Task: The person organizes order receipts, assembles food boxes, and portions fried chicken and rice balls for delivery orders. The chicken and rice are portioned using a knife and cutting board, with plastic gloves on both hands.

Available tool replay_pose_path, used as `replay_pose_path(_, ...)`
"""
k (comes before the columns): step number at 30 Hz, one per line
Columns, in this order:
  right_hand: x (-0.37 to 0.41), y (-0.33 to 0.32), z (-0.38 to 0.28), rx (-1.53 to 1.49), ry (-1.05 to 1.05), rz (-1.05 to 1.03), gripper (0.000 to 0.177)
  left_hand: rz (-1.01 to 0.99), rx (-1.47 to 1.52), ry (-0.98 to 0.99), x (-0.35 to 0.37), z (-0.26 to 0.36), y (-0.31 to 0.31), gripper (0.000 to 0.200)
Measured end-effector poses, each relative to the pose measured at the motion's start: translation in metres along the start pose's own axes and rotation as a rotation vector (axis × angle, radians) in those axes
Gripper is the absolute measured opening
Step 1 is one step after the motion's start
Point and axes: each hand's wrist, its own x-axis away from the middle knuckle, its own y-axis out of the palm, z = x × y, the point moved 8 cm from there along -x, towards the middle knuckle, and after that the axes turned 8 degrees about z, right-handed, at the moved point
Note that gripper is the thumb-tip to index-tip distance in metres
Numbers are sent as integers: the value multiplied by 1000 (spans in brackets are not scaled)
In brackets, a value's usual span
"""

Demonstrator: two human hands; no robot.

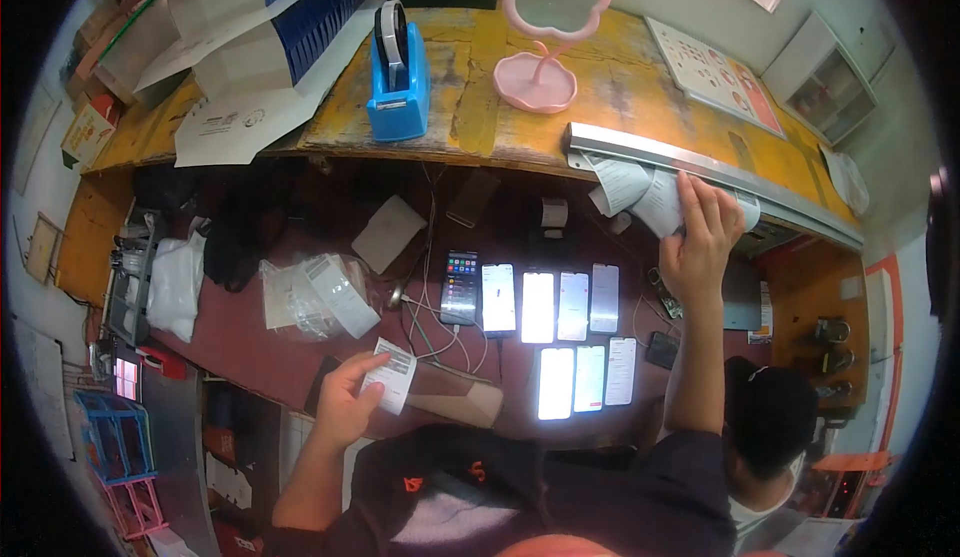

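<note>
My left hand (350, 397) pinches a small printed paper slip (392, 377) above the front of the dark red desk. My right hand (708, 227) is raised to the metal rail (680, 160) on the edge of the upper shelf, its fingertips at the rail and over the paper slips (655, 197) hanging from it. Whether those fingers pinch a slip is hard to tell. Between the hands, several phones with lit screens (538, 307) lie in two rows, and a phone showing app icons (461, 287) lies to their left, with cables beside it.
On the yellow upper shelf (455, 87) stand a blue tape dispenser (400, 97) and a pink mirror (537, 82). Clear plastic bags with papers (318, 297) lie on the desk's left part. A person in a black cap (770, 417) is close by my right arm.
</note>
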Motion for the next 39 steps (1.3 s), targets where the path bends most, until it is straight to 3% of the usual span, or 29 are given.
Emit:
replay_pose_path(1,4,2,0,1,-1,-11,60,-2,3,-10,0,-2,-1,39)
replay_pose_path(4,37,-13,-2,-97,-65,417,49,47,60,-57,3,-18,-15,39)
replay_pose_path(6,86,19,-2,-367,-1,505,43,137,32,-209,10,-22,-26,42)
replay_pose_path(7,93,46,-13,-439,63,271,38,179,61,-316,13,-25,-29,44)
replay_pose_path(8,112,92,-14,-557,228,43,36,194,65,-269,16,-26,-33,46)
replay_pose_path(9,131,136,-15,-540,286,-51,38,207,72,-202,16,-28,-38,48)
replay_pose_path(10,159,189,-1,-775,623,-154,40,207,70,-125,16,-27,-40,50)
replay_pose_path(11,186,243,11,-715,672,-245,43,191,58,-154,20,-32,-41,50)
replay_pose_path(14,176,303,9,-946,671,-305,49,253,115,-162,24,-28,-48,56)
replay_pose_path(18,177,366,26,-613,456,-369,56,295,102,-76,27,-18,-51,59)
replay_pose_path(22,168,351,14,-424,358,-545,60,310,128,-81,31,-19,-55,63)
replay_pose_path(26,189,371,16,-548,386,-709,60,334,142,-74,35,-24,-59,65)
replay_pose_path(29,178,364,13,-585,396,-608,50,344,122,-80,38,-25,-61,67)
replay_pose_path(32,166,356,-1,-639,394,-717,38,352,124,-69,38,-21,-62,67)
replay_pose_path(34,151,334,-20,-495,246,-847,30,349,104,-64,38,-20,-65,67)
replay_pose_path(35,152,337,-15,-492,253,-844,30,360,84,-58,38,-18,-67,66)
replay_pose_path(37,139,342,1,-471,316,-646,31,362,104,-55,36,-14,-66,66)
replay_pose_path(39,131,340,8,-512,346,-651,37,372,126,-57,38,-12,-68,66)
